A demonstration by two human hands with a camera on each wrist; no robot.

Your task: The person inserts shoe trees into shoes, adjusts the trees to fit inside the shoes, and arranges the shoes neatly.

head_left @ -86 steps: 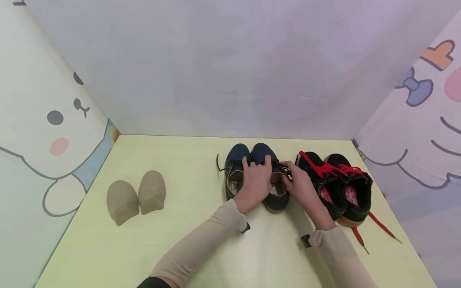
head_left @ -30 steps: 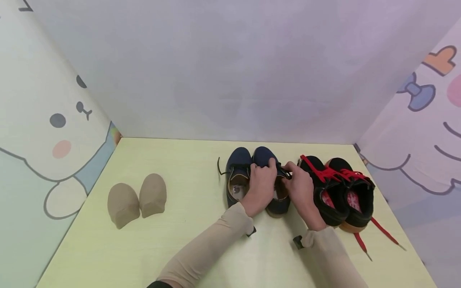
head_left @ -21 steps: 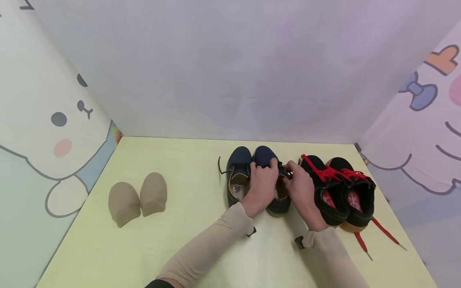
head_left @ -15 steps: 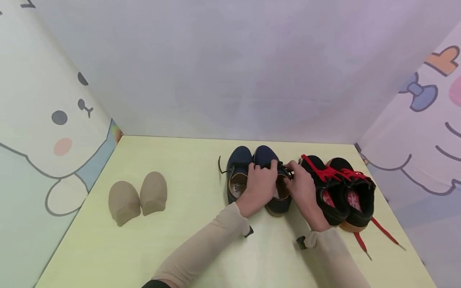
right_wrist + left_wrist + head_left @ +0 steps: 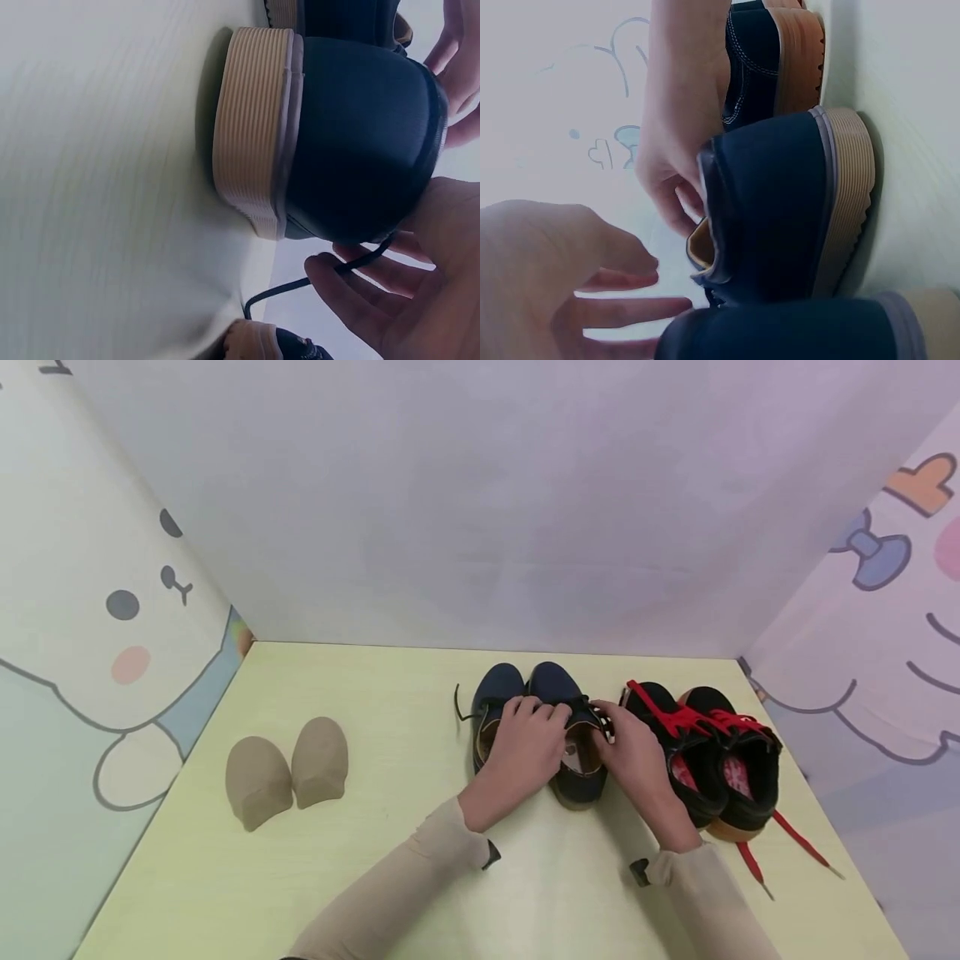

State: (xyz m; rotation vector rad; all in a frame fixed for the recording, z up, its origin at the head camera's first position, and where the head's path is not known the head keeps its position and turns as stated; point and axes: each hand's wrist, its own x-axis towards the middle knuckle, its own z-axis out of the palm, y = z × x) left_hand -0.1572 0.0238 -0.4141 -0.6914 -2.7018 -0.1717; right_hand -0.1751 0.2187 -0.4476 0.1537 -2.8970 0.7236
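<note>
Here: two navy shoes [image 5: 553,731], two black red-laced shoes [image 5: 708,752], two tan shoe inserts [image 5: 285,768].
Left hand [image 5: 525,747] rests open-fingered on the navy pair, 12 o'clock from the wrists; right hand [image 5: 633,752] pinches its black lace [image 5: 330,274]. No legible writing.

Pale yellow-green table [image 5: 375,877]; two tan shoe inserts [image 5: 287,770], navy shoes [image 5: 525,693], black red-laced shoes [image 5: 720,752]
</note>
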